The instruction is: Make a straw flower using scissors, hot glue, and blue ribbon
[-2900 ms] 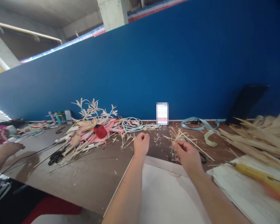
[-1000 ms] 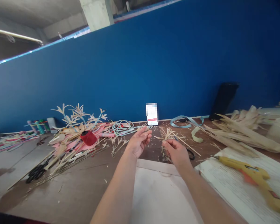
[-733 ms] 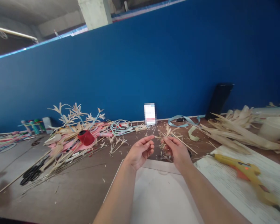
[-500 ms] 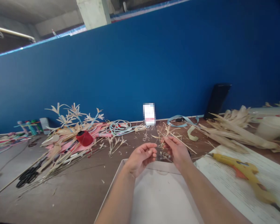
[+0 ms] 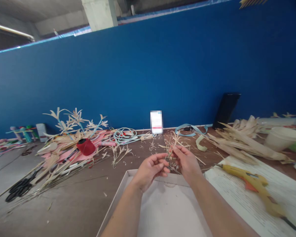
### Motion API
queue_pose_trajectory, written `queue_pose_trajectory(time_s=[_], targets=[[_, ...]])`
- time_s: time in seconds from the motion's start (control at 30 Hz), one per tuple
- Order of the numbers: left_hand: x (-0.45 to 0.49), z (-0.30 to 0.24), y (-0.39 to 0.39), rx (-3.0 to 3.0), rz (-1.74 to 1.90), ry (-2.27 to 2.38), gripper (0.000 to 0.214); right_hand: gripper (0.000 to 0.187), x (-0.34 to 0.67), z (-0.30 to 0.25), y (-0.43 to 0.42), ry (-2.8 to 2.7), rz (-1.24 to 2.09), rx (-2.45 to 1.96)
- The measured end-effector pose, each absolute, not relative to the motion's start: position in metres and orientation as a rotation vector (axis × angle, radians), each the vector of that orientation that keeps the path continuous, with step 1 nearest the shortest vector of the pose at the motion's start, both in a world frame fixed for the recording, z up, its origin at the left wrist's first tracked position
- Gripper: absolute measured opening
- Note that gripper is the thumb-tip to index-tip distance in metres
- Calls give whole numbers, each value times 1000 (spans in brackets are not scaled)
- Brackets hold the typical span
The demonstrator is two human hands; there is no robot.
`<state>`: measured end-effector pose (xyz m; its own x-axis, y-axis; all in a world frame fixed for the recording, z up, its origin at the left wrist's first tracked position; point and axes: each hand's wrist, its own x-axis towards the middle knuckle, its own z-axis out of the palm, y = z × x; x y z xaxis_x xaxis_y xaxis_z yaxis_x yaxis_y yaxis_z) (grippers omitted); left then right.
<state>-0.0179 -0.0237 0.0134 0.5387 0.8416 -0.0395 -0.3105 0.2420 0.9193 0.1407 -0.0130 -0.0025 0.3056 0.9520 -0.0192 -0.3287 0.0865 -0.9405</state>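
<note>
Above the far edge of a shallow white box [image 5: 177,214], both hands are held close together. My right hand [image 5: 187,164] pinches a thin, pale dried husk strip [image 5: 169,150] between thumb and fingertips; the strip blends into the scraps behind it. My left hand [image 5: 151,169] is closed with curled fingers, its tips almost meeting the right hand's. What the left fingers hold, if anything, is too small to make out. Just beyond them, cut husk scraps [image 5: 180,140] litter the brown table.
To the right, a yellow glue gun [image 5: 251,179] lies on printed paper [image 5: 227,197], with dried husks [image 5: 246,140] and a white cup [image 5: 282,140] behind. On the left are a red thread spool [image 5: 86,146], black scissors [image 5: 21,187] and husk flowers [image 5: 76,123]. A blue partition [image 5: 138,75] stands behind.
The view has shifted slightly, so the table things at both sides sit further left. Both hands stay nearly in place, the left fingertips a little closer to the right ones.
</note>
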Motion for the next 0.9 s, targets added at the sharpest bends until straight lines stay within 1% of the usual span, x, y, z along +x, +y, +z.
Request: queue_pose_trajectory(time_s=[0.13,0.57,0.9], targets=[[-20,11,-22,1124,813,652,44,31,141,2,-15,-732,1094,-1041],[-21,10,-22,1238,758,717,41,30,141,4,-16,-724,1124,-985],[-20,7,-21,1237,751,730,43,34,141,4,-15,-699,1109,-983]])
